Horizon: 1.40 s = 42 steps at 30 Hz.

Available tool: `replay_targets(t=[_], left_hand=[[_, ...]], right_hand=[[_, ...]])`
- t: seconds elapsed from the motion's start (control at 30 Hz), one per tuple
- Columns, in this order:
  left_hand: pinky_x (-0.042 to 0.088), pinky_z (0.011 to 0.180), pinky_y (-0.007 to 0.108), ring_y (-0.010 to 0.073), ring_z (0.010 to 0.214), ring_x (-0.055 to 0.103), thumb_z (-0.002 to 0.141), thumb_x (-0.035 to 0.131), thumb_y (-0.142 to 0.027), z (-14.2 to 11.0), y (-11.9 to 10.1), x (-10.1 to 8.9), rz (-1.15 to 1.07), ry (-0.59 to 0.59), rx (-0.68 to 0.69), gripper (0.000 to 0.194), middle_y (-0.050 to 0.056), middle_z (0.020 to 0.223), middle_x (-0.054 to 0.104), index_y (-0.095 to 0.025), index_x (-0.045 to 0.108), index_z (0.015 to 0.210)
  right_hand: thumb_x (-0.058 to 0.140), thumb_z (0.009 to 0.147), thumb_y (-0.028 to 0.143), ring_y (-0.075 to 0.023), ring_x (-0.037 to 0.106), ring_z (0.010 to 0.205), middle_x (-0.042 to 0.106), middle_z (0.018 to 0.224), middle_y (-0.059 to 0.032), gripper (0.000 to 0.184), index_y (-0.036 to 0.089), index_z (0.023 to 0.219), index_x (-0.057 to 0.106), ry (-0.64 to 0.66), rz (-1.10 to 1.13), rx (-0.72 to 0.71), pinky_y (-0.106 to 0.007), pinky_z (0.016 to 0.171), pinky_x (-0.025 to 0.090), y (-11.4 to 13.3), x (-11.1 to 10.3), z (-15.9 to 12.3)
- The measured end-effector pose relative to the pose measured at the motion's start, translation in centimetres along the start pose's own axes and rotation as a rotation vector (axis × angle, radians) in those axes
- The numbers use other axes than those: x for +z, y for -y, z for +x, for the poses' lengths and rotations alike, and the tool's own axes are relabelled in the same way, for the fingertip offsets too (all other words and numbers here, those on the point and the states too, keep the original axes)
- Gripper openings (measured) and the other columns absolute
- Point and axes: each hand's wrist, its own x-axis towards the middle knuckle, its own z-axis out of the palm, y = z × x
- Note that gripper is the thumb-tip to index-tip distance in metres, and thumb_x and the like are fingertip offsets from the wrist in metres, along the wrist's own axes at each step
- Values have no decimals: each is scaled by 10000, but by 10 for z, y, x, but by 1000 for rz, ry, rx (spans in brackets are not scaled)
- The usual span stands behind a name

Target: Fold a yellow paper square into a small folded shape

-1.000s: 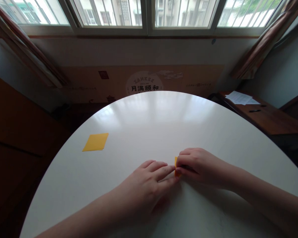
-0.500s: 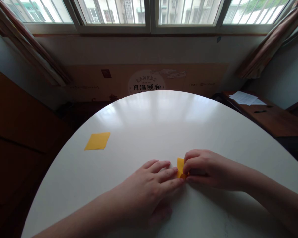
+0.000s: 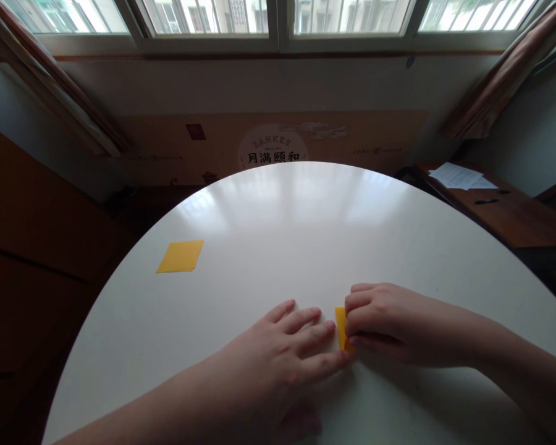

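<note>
A small folded piece of orange paper (image 3: 341, 327) lies on the round white table (image 3: 278, 222), mostly hidden under my hands. My right hand (image 3: 384, 321) has its fingers curled and pressed onto the paper's right side. My left hand (image 3: 282, 358) lies flat on the table with fingers stretched out, its fingertips touching the paper's left and lower edge.
A stack of orange square papers (image 3: 180, 256) lies at the table's left. A brown cardboard sheet with printed characters (image 3: 272, 151) leans against the wall under the window. A wooden desk (image 3: 505, 213) with white sheets and a pen stands at right.
Both hands and the folded paper have slid a little to the right and nearer to me. More of the paper's orange strip shows between the hands.
</note>
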Motion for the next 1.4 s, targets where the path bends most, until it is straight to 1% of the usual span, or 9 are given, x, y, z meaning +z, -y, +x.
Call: replay_targets(t=[0.2,0.5,0.9,0.97,1.03,1.1,1.17,1.27,1.4], left_hand=[[275,1191,484,289,1332,471,859,689,-434,0,0,-2,-11,12,-1,660,30,1400,580,-325,440,1460],[193,1213,501,299,1361,427,860,697,-423,0,1,0,-60,33,2,679,36,1466,533,-301,425,1469],[298,1158,465,302,1266,501,844,705,-432,2,2,-1,8,-41,40,581,53,1327,612,-286,527,1378],[386,1079,430,282,1163,553,867,679,-410,2,-3,-2,41,-44,37,499,65,1240,640,-263,560,1328],[485,890,375,247,975,603,902,638,-347,1,-12,0,114,-41,-8,382,70,1080,667,-233,595,1264],[485,663,335,220,781,599,932,595,-302,-1,-22,4,216,-49,-56,317,63,917,664,-196,611,1230],[433,528,318,202,667,582,947,573,-306,-4,-31,10,259,-47,-45,367,47,832,654,-163,579,1285],[417,476,306,195,624,602,936,589,-339,-4,-38,19,267,-30,-52,494,38,815,661,-146,499,1382],[405,420,307,191,562,605,943,566,-322,-1,-41,34,274,-47,-85,503,32,772,657,-125,482,1398]], right_hand=[[654,919,154,-136,565,776,659,809,6,119,190,806,664,-11,5,61,-244,726,387,-2,3,3],[657,911,181,-145,562,756,651,767,4,140,185,772,668,-26,-25,127,-250,689,371,1,5,5],[644,916,184,-143,565,747,646,757,3,153,181,763,646,-30,-27,151,-252,673,374,3,5,3],[645,920,195,-143,559,743,641,750,4,173,181,748,632,-32,-35,152,-250,669,369,3,5,4],[645,929,218,-143,553,738,634,743,4,204,179,731,613,-31,-42,150,-249,661,365,3,5,4],[646,936,237,-140,549,736,627,738,7,227,179,722,600,-31,-40,144,-243,655,362,2,6,4],[650,936,238,-135,544,733,621,731,11,233,179,718,595,-31,-37,140,-237,651,362,2,6,5],[658,927,223,-130,540,720,612,720,12,226,181,714,597,-29,-36,142,-234,636,359,3,5,5],[658,916,204,-134,546,719,610,720,7,222,183,706,591,-25,-44,141,-238,624,365,5,4,4]])
